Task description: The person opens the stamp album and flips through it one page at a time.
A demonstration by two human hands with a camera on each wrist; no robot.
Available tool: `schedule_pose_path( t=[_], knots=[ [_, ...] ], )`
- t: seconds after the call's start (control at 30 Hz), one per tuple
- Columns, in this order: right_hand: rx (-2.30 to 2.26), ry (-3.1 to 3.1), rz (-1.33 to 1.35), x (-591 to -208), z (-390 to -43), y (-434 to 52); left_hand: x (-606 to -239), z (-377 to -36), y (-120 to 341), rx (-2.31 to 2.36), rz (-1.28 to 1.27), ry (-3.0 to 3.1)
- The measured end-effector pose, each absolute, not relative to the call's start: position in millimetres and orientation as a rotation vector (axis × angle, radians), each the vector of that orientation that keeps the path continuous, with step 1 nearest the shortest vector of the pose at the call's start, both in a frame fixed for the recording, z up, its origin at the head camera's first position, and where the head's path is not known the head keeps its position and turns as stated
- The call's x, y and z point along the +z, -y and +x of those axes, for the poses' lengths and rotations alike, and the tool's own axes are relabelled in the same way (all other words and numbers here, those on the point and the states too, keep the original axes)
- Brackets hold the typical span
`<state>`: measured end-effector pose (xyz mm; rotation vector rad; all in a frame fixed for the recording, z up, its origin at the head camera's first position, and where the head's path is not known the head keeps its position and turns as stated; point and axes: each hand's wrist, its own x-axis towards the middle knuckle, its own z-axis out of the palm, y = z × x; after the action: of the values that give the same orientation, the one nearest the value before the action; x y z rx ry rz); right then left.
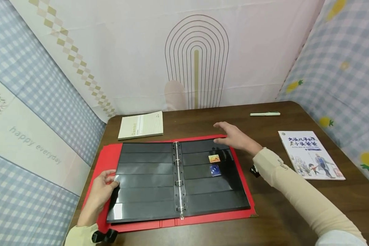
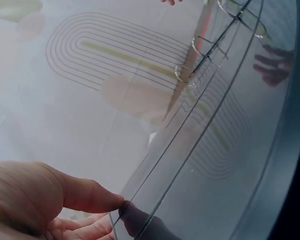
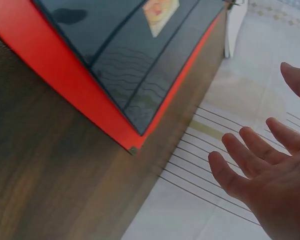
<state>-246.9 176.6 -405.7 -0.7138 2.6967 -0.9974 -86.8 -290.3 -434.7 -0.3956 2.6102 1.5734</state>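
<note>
A red ring binder lies spread on the table, with black pocket pages on both sides of its metal rings. My left hand pinches the outer edge of the left black page; in the left wrist view the thumb lies on top and the fingers beneath. On the right black page sit an orange-yellow stamp and a blue stamp. My right hand hovers over that page's upper right corner, fingers spread and holding nothing.
Behind the binder at the left lies a cream notebook. A pale green pen rests at the back right. A picture book with a white cover is at the right. Cloth hangings enclose the table.
</note>
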Motion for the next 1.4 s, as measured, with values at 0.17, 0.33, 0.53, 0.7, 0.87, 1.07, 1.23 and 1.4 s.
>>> schedule_pose_path(
  t=[0.17,0.33,0.53,0.7,0.87,1.07,1.23,1.4],
  knots=[
    [-0.946,-2.676,-0.667,-413.9,-251.0,-176.5,-437.8,-87.1,288.8,1.54,-0.4,-2.639],
    [-0.841,-2.652,-0.645,-427.5,-256.0,-178.6,-442.0,-86.8,285.2,1.517,-0.413,-2.654],
    [-0.711,-2.605,-0.621,-441.3,-255.0,-182.3,-444.7,-86.7,280.4,1.453,-0.422,-2.708],
    [-0.622,-2.563,-0.586,-447.9,-250.6,-183.8,-442.3,-84.2,277.9,1.217,-0.366,-2.873],
    [-0.591,-2.528,-0.586,-451.2,-246.6,-182.5,-441.8,-82.9,274.6,1.086,-0.316,-2.908],
    [-0.522,-2.521,-0.591,-452.8,-240.6,-181.0,-446.4,-83.7,266.2,0.963,-0.367,-2.87],
    [-0.476,-2.522,-0.575,-451.1,-238.4,-178.7,-452.0,-83.2,262.1,0.872,-0.408,-2.87],
    [-0.433,-2.541,-0.561,-450.0,-236.5,-176.3,-456.9,-82.2,259.2,0.765,-0.394,-2.858]
  ],
)
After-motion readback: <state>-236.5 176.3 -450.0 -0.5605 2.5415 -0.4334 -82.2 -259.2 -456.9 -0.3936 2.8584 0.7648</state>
